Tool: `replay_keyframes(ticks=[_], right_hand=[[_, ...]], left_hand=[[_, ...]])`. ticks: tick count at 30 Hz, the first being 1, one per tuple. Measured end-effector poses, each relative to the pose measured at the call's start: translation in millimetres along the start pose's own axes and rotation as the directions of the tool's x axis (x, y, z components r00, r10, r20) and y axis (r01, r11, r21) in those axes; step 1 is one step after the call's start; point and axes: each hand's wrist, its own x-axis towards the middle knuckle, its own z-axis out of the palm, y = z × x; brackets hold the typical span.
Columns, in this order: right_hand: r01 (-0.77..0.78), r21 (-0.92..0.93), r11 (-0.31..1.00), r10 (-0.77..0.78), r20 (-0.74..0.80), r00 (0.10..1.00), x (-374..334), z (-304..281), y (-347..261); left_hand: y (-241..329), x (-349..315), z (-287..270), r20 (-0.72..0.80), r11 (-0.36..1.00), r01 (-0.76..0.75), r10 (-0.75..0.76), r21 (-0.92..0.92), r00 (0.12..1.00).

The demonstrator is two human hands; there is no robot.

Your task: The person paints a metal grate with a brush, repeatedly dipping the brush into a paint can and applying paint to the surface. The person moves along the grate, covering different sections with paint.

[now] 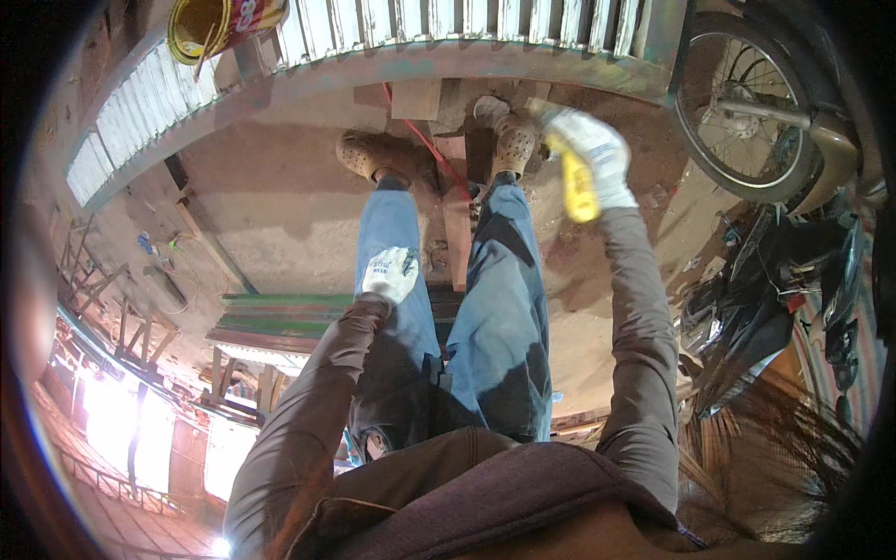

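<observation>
My right hand point(597, 145), in a white work glove, is closed around a tool with a bright yellow handle point(580, 191). The tool's far end is blurred near my right shoe, so its kind is unclear. It is held over the dirt floor, below a slatted panel point(485, 58) with a weathered frame and whitish slats. My left hand point(390, 273), gloved too, rests on my left thigh with its fingers curled in and nothing visible in them.
An open red and yellow can point(213, 28) with a stick in it stands on the panel at upper left. A motorbike wheel point(747, 112) is at upper right, above dark plastic bags point(747, 308). A green bench-like piece point(280, 317) lies left of my legs. A red cord point(425, 140) crosses between my shoes.
</observation>
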Motion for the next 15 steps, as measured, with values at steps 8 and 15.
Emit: replay_keyframes(ticks=[8,15], right_hand=[[0.065,-0.083,0.994,-0.080,-0.200,0.977,45.0,-11.6,-8.2],[0.085,-0.126,0.988,-0.089,-0.026,0.996,43.0,22.1,-45.0]], left_hand=[[3.2,-2.1,-6.8,-0.015,0.995,0.068,-0.069,-0.071,0.997],[12.6,2.7,-7.4,0.029,0.993,0.098,-0.097,-0.061,0.995]])
